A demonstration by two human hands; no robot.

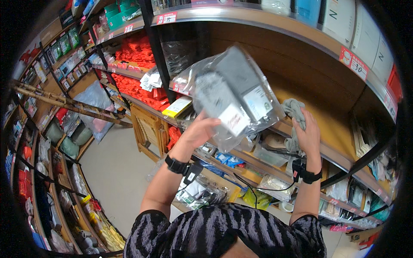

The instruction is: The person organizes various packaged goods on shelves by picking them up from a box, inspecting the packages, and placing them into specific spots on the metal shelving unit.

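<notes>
My left hand [200, 130] is closed on the lower left edge of a clear plastic bag [232, 92]. Inside it are flat grey packs with white labels; what they are I cannot make out. The bag is held up in front of the shelf. On the right, my right hand [308, 132] grips a crumpled grey cloth [294, 114], which hangs over the front edge of a wooden shelf board [318, 124]. Both wrists wear black straps, and a dark cable runs between them.
A metal-edged upper shelf [258, 19] with white boxes curves overhead. Stacks of red packets [135, 51] fill the shelf on the left, near a yellow box [177, 107]. Lower shelves hold bagged goods. A bamboo ladder [64, 103] leans across the aisle.
</notes>
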